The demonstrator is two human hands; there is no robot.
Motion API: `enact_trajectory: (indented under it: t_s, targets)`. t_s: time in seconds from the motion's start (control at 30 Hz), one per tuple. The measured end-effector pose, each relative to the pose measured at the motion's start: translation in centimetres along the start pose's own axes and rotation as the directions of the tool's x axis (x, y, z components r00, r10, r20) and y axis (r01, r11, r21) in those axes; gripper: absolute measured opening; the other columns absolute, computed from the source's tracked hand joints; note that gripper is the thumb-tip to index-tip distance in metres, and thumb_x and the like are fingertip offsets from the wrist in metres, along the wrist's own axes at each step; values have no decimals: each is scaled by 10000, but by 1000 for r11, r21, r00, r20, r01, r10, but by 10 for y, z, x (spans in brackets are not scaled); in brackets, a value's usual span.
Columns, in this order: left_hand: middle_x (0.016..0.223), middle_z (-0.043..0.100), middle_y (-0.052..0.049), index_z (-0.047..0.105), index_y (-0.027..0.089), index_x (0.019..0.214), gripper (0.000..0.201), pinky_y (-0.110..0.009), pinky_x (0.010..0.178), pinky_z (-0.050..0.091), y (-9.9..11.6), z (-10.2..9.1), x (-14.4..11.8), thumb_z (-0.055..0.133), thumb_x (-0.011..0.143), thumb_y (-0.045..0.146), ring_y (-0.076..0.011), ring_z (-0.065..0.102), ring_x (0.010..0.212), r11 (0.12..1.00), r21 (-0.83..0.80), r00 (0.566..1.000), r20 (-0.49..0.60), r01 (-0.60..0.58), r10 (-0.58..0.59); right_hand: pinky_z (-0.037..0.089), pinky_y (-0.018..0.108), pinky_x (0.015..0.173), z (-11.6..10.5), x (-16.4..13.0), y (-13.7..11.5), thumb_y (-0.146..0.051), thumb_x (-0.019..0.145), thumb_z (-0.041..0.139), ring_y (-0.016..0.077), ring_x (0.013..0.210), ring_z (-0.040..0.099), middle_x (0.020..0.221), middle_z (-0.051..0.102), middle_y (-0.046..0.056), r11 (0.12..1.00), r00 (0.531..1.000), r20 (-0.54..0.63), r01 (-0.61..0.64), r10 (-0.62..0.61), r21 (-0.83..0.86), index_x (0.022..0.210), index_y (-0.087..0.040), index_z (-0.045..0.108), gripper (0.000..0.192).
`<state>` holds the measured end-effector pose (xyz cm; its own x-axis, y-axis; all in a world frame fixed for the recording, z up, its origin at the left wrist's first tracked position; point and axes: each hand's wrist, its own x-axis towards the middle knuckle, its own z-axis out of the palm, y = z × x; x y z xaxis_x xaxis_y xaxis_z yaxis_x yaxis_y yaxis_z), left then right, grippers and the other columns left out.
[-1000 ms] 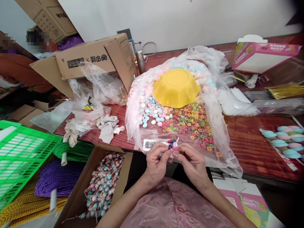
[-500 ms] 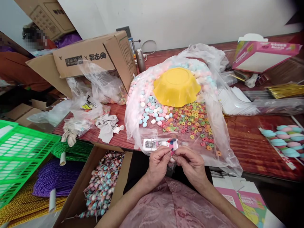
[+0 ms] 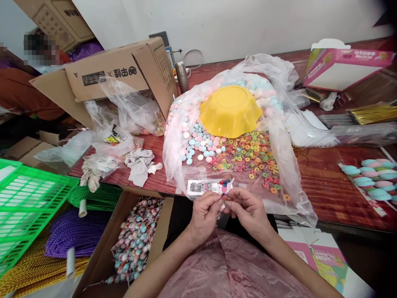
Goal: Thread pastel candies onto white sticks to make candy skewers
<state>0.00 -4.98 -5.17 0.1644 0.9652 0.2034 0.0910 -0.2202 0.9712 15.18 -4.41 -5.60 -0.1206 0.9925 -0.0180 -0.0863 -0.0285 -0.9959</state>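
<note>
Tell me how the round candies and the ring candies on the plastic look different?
The round candies are solid, pale pink, blue and white; the ring candies have a hole and come in brighter orange, green, yellow and red. The round candies lie left of and behind the yellow bowl; the ring candies lie in front of it. Both lie loose on the plastic sheet.

Yellow bowl (image 3: pixel 230 110); green crate (image 3: pixel 27 207)

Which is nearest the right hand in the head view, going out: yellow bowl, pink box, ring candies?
From the right hand:
1. ring candies, just ahead of it on the plastic sheet.
2. yellow bowl, upside down, further back at the middle.
3. pink box, far back at the right corner.
</note>
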Motion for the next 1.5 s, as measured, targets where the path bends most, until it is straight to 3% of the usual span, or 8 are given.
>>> enact_trajectory:
  t_s: [0.17, 0.33, 0.57, 0.8, 1.03, 1.23, 1.4, 1.5]
  targets:
    - [694, 650, -31, 758, 146, 777, 232, -228, 610, 424, 5, -5, -1, 698, 858, 354, -104, 561, 626, 922, -259, 957, 43, 288, -287, 459, 233, 486, -4, 3, -1, -374, 751, 769, 125, 549, 584, 658, 622, -10, 995, 997, 61, -51, 46, 83, 799, -201, 662, 209]
    - [595, 634, -24, 747, 101, 791, 312, -208, 495, 382, 5, -13, 1, 832, 702, 388, -83, 512, 486, 559, -516, 753, 334, 649, -567, 445, 268, 628, -4, 3, -2, -196, 814, 726, 130, 667, 562, 700, 612, -4, 942, 947, 48, 320, -317, -101, 707, -208, 682, 116]
    - [665, 626, -33, 728, 82, 788, 329, -201, 576, 417, 11, -16, 1, 814, 744, 397, -78, 527, 580, 478, -565, 738, 468, 673, -486, 431, 266, 623, 0, 3, -7, -53, 860, 618, 132, 707, 549, 753, 604, -1, 794, 825, 112, 564, -554, -227, 843, -219, 646, 170]
    - [595, 568, -3, 691, 81, 712, 417, -179, 487, 310, 15, -21, 13, 828, 687, 475, -47, 420, 493, 557, -437, 708, 456, 706, -539, 445, 270, 580, 3, 7, -2, -185, 859, 646, 143, 651, 544, 733, 577, -8, 897, 921, 11, 381, -389, -222, 802, -213, 593, 83]
    - [667, 684, -84, 669, 89, 699, 426, -261, 638, 513, 15, -25, 22, 803, 687, 493, -187, 680, 641, 522, -374, 623, 629, 767, -465, 297, 519, 1050, -37, 17, -26, -121, 917, 515, 287, 1286, 464, 1270, 653, 60, 41, 484, 585, 792, -651, -609, 1198, -264, 654, 344]
    - [652, 644, -34, 603, 112, 744, 448, -215, 473, 426, 9, -26, 25, 768, 716, 528, -93, 546, 421, 514, -197, 441, 798, 835, -411, 270, 492, 1014, -46, 18, -42, -62, 912, 457, 230, 1120, 554, 938, 734, 19, 6, 406, 753, 882, -518, -472, 1007, -191, 667, 264]
    - [661, 536, -2, 596, 150, 720, 309, -239, 619, 413, 23, -25, 25, 597, 877, 416, -115, 501, 595, 911, 152, 674, 629, 382, -388, 285, 437, 853, -37, 14, -37, -63, 855, 489, 219, 884, 552, 707, 652, 27, 228, 676, 672, 735, -302, -638, 735, -169, 620, 206]
    - [699, 532, -16, 606, 174, 694, 208, -264, 708, 393, 29, -21, 23, 559, 877, 258, -143, 476, 680, 928, 372, 843, 494, 16, -212, 284, 382, 764, -35, 14, -34, -113, 887, 521, 200, 824, 540, 709, 654, 29, 353, 787, 604, 605, -128, -714, 696, -176, 619, 224]
